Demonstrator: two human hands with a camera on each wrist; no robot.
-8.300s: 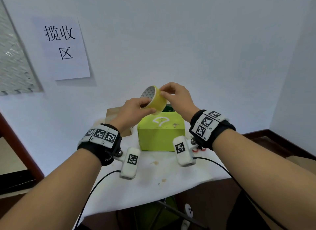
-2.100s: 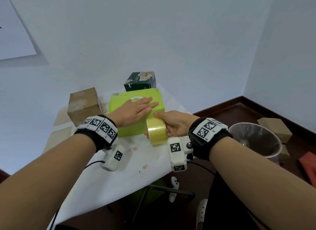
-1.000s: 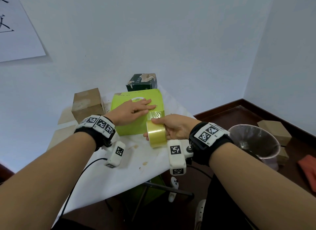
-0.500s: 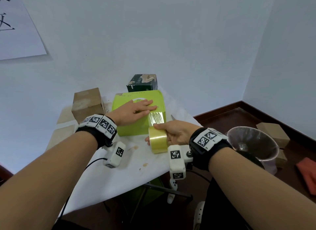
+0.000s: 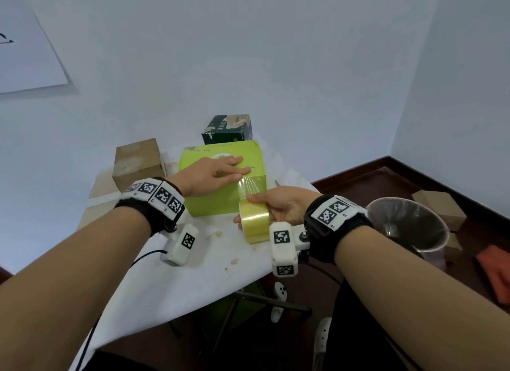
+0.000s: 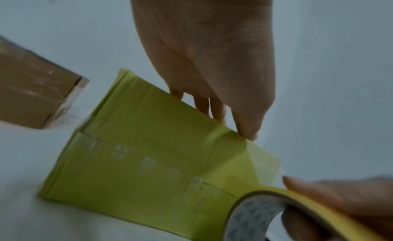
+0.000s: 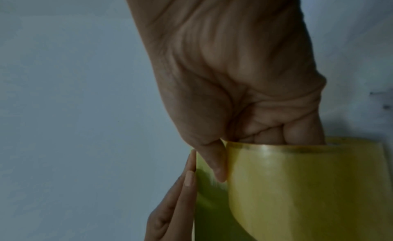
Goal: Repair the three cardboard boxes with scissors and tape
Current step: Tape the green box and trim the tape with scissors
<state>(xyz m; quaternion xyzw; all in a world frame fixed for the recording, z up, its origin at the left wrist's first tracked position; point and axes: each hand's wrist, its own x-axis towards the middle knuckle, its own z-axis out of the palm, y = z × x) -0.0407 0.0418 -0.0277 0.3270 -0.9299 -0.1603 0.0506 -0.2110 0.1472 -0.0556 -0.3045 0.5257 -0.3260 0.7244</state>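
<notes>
Mid-taping the green box [image 5: 220,177]: left hand [image 5: 209,174] flat, fingers straight, pinning the strip; right hand [image 5: 281,207] gripping the tape roll [image 5: 254,224]. Still to cut; brown box [image 5: 136,162] and dark box [image 5: 227,129] waiting on the bench [image 5: 171,282]

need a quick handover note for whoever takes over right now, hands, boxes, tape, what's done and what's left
Left hand: flat on top of the green box, fingers pinning the tape end near the top front edge.
Right hand: grips the tape roll in front of the box, a strip stretched from roll to box.
Brown box and dark box stand behind on the table.
Done: the strip's end is stuck on the green box.
Left: cut the strip and press it down, then check the other boxes. Scissors are not clearly visible.
</notes>
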